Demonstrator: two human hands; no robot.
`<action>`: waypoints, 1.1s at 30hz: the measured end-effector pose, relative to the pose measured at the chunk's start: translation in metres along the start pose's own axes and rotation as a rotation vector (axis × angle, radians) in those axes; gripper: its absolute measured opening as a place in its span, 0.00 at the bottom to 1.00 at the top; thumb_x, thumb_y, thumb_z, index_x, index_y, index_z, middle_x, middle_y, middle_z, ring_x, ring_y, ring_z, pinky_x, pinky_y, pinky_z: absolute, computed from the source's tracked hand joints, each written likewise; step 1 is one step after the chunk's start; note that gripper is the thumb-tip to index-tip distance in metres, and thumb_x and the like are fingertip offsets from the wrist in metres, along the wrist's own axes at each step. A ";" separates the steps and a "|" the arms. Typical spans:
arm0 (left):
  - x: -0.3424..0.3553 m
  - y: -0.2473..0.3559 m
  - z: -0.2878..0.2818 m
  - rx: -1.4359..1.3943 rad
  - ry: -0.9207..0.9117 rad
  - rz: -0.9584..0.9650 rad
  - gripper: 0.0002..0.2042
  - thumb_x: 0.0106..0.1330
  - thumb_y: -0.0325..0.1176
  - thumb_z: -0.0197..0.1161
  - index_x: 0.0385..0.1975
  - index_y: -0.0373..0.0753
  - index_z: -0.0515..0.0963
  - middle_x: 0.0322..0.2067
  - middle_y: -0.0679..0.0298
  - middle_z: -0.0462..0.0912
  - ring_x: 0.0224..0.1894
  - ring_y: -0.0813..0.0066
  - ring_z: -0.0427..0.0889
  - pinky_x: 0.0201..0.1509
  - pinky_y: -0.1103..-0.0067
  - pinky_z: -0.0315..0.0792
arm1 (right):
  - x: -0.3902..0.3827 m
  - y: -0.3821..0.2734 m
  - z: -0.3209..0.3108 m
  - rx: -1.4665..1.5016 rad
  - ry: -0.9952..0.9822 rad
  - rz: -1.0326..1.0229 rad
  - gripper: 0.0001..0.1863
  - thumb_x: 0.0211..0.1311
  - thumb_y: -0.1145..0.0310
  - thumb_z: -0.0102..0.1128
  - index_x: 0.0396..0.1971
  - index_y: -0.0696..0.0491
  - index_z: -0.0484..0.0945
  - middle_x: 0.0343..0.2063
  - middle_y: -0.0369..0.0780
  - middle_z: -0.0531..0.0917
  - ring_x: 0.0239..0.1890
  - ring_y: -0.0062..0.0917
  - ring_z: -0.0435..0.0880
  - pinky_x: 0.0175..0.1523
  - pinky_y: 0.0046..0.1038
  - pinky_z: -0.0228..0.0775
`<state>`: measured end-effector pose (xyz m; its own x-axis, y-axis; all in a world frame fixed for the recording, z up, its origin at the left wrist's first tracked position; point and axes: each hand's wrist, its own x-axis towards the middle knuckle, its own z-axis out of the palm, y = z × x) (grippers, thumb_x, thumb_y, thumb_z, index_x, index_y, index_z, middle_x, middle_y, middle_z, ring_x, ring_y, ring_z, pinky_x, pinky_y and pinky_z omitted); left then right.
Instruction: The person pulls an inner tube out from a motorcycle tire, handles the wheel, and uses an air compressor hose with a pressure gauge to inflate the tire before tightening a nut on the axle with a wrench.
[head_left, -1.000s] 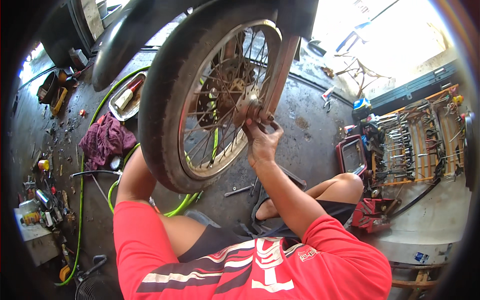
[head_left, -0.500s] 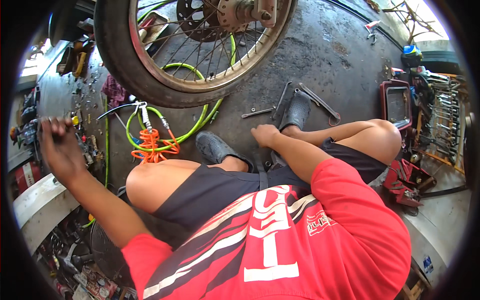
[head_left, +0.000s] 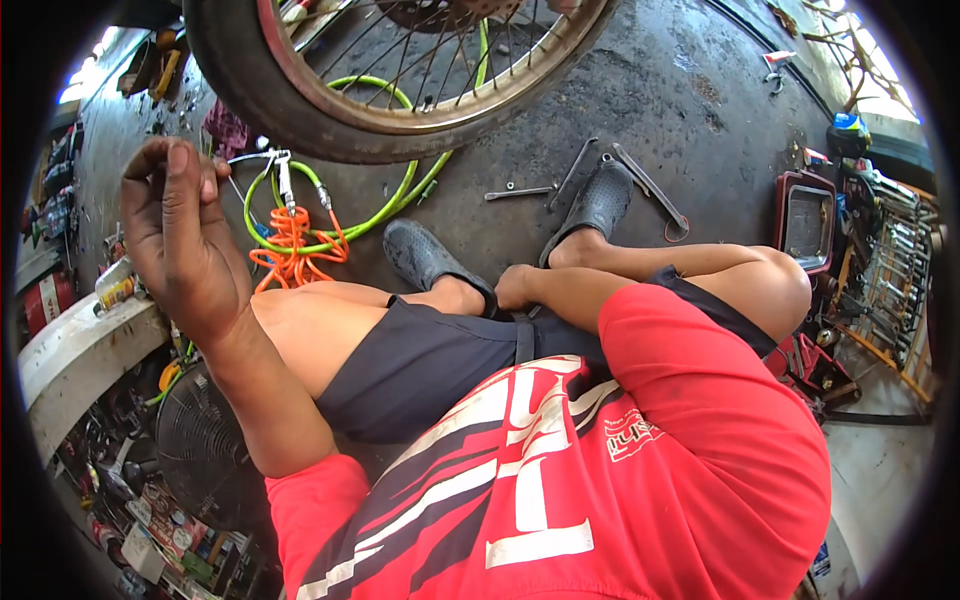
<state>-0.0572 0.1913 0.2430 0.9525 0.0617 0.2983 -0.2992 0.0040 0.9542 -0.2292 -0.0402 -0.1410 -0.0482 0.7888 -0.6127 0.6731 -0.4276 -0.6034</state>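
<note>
My left hand [head_left: 190, 240] is raised at the left, with the thumb up and the fingers curled in toward it. Whatever it may hold is too small or hidden to make out. Low between my legs, beside the right clog [head_left: 602, 205], my right hand [head_left: 514, 288] is closed in a fist, its contents hidden. Ahead of me stands a spoked wheel [head_left: 370, 140] with a black tyre. Wrenches lie on the floor: a short one [head_left: 520, 193], a slim one [head_left: 573, 174] and a longer one [head_left: 648, 184]. A small nut [head_left: 510, 186] lies by the short wrench.
An air blow gun [head_left: 285, 178] with an orange coiled hose [head_left: 290, 238] and a green hose [head_left: 405, 190] lies left of my feet. At the right are a red-rimmed tray [head_left: 779, 225] and a rack of wrenches [head_left: 890, 270]. A fan [head_left: 200, 445] sits at lower left.
My left hand has come inward and closer from the far left, its fingers curling. The right fist has drawn slightly back toward my lap. The whole view has shifted a little.
</note>
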 end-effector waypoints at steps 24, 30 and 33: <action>-0.012 0.020 0.028 0.266 -0.136 0.077 0.06 0.66 0.26 0.67 0.36 0.36 0.76 0.27 0.72 0.76 0.29 0.89 0.70 0.34 0.88 0.65 | -0.309 -0.020 -0.237 0.750 1.364 -0.278 0.13 0.60 0.62 0.70 0.27 0.58 0.80 0.26 0.36 0.79 0.32 0.23 0.78 0.42 0.30 0.69; 0.078 0.031 -0.016 -0.322 0.338 0.370 0.05 0.74 0.33 0.55 0.37 0.39 0.74 0.26 0.70 0.70 0.31 0.80 0.71 0.45 0.74 0.69 | -0.238 -0.012 -0.188 1.284 1.230 0.178 0.23 0.76 0.48 0.47 0.42 0.53 0.80 0.21 0.27 0.67 0.24 0.13 0.65 0.30 0.21 0.59; 0.150 0.015 -0.086 -0.622 0.325 0.117 0.04 0.72 0.31 0.57 0.38 0.38 0.75 0.22 0.73 0.64 0.24 0.83 0.66 0.34 0.79 0.68 | -0.259 0.000 -0.193 1.240 1.375 0.217 0.21 0.77 0.50 0.47 0.40 0.53 0.81 0.23 0.27 0.69 0.27 0.13 0.65 0.34 0.20 0.60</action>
<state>0.0766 0.2862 0.3002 0.8758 0.3907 0.2835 -0.4679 0.5426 0.6976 -0.0745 -0.1593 0.1163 0.9346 0.1715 -0.3115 -0.2990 -0.0952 -0.9495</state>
